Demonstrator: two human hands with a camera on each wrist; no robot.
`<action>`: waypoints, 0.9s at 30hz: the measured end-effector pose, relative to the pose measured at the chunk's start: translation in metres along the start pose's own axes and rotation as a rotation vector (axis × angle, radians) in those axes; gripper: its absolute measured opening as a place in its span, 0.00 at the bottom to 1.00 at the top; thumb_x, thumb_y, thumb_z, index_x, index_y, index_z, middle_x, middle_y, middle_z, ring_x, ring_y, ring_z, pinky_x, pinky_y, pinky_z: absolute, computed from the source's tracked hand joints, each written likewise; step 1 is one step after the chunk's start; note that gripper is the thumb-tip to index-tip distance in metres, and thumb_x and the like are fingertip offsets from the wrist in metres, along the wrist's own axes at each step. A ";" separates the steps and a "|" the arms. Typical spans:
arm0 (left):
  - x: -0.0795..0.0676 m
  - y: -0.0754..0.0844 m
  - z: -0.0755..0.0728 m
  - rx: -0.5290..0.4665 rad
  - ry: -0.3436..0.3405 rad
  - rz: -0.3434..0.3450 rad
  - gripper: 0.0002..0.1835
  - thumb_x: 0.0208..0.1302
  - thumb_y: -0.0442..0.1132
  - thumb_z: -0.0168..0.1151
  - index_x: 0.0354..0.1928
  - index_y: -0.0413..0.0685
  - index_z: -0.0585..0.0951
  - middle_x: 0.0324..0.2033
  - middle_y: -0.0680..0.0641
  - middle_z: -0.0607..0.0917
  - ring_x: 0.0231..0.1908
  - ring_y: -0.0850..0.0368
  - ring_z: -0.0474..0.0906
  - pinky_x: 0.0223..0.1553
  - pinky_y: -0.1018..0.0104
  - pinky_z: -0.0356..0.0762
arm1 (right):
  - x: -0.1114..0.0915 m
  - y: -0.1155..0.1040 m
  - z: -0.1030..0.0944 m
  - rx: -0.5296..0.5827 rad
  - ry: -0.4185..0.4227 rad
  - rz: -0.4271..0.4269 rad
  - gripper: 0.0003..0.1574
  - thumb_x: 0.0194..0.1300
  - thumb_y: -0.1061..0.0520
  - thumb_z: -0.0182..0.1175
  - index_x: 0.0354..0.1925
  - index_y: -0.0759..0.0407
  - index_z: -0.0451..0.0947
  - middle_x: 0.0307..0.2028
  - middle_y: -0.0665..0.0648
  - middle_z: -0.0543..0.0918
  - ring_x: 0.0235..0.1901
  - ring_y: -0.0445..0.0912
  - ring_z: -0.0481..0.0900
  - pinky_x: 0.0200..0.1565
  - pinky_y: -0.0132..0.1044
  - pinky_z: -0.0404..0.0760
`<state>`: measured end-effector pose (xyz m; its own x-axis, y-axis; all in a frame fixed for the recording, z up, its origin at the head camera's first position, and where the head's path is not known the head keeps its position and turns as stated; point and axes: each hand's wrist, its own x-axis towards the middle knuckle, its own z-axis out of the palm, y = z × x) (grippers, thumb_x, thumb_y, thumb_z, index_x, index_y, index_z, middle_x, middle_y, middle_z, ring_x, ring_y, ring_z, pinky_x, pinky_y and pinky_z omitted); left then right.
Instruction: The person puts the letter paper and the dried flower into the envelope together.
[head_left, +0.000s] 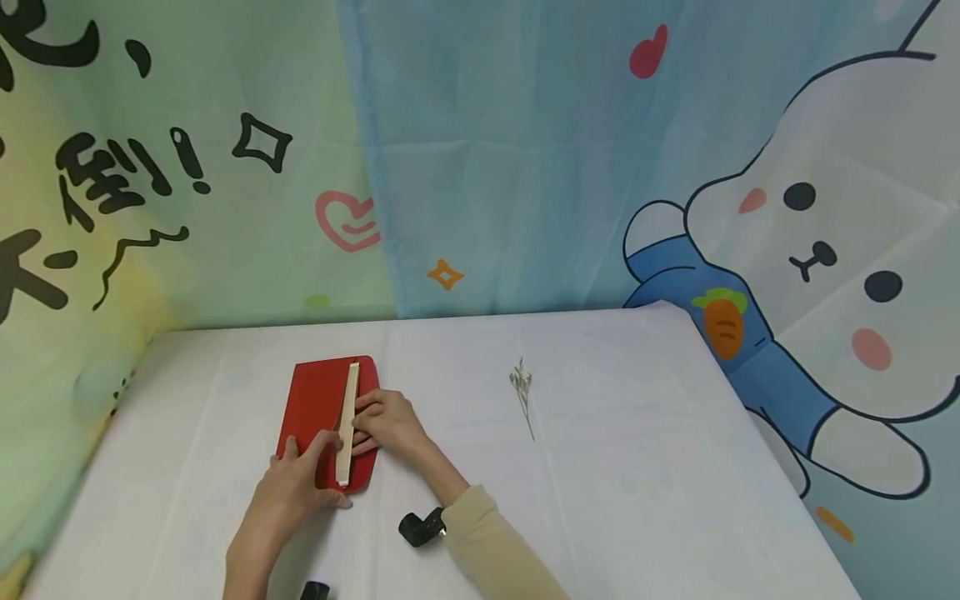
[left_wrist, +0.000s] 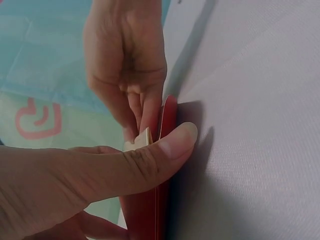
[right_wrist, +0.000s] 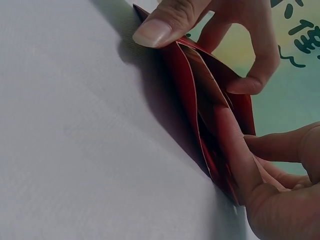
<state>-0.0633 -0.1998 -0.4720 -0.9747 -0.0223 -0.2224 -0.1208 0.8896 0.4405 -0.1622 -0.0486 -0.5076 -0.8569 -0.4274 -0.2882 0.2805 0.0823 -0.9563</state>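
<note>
A red paper envelope [head_left: 318, 392] lies on the white-covered table, its flap folded out to the right. A cream folded paper [head_left: 345, 462] sticks out of its mouth as a narrow strip. My left hand [head_left: 288, 487] holds the envelope near its lower end, thumb at the bottom edge and fingers over the front. My right hand [head_left: 397, 425] pinches the paper from the right side. In the right wrist view, the envelope [right_wrist: 182, 75] gapes, with the paper [right_wrist: 205, 70] partly inside and a right finger [right_wrist: 232, 135] at the opening.
A dried flower sprig [head_left: 522, 387] lies on the white cloth [head_left: 637, 467] to the right. Dark wrist-worn devices [head_left: 422, 527] show near both forearms. A printed curtain [head_left: 487, 167] hangs behind the table and along its left side.
</note>
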 end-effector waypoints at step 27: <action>0.001 -0.002 0.001 0.016 0.000 0.018 0.44 0.44 0.48 0.85 0.64 0.53 0.72 0.63 0.13 0.67 0.56 0.03 0.64 0.50 0.23 0.74 | 0.007 0.006 0.017 -0.052 0.031 -0.044 0.13 0.69 0.70 0.58 0.51 0.71 0.77 0.33 0.62 0.89 0.27 0.55 0.90 0.28 0.42 0.88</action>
<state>-0.0637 -0.2009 -0.4736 -0.9767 -0.0067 -0.2145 -0.1007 0.8970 0.4304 -0.1593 -0.0665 -0.5148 -0.8811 -0.4035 -0.2469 0.2204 0.1116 -0.9690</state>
